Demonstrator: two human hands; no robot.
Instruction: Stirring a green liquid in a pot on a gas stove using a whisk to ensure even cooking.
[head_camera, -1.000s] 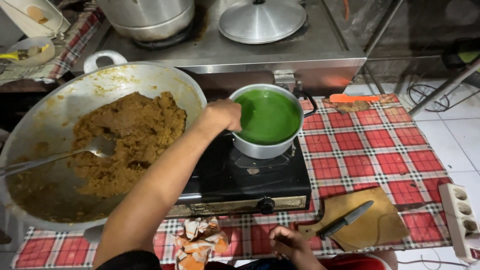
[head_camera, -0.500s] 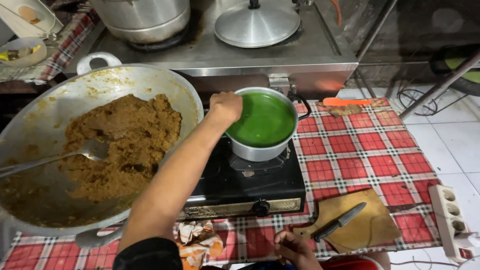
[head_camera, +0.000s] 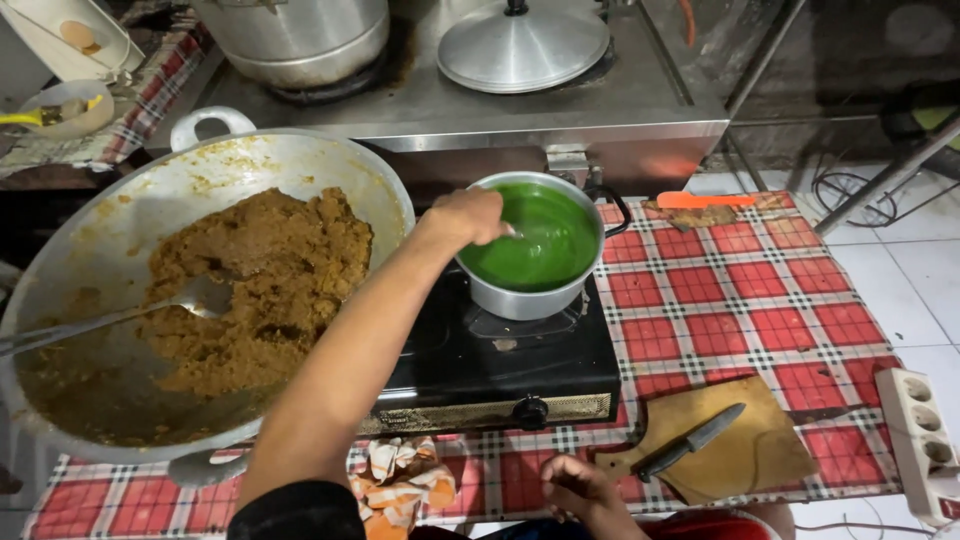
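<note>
My left hand (head_camera: 468, 215) reaches over the near-left rim of a small metal pot (head_camera: 530, 295) full of bright green liquid (head_camera: 540, 240). Its fingers are closed on a thin utensil (head_camera: 511, 235) that dips into the liquid; only a short glinting piece of it shows. The pot stands on a black single-burner stove (head_camera: 500, 365). My right hand (head_camera: 585, 490) rests low at the table's front edge, fingers curled, with nothing visible in it, beside a wooden cutting board (head_camera: 745, 445) with a black-handled knife (head_camera: 690, 440) on it.
A big wok (head_camera: 100, 250) of brown crumbly mix with a metal spoon (head_camera: 120, 315) sits left of the stove. A crumpled cloth (head_camera: 400, 475) lies in front. Behind are a steel range, a large pot and a lid (head_camera: 522, 45). A power strip (head_camera: 920, 430) lies at right on the red checked cloth.
My left hand has shifted a little along the pot's rim, from its left edge toward the near side. My right hand stays low by the cutting board.
</note>
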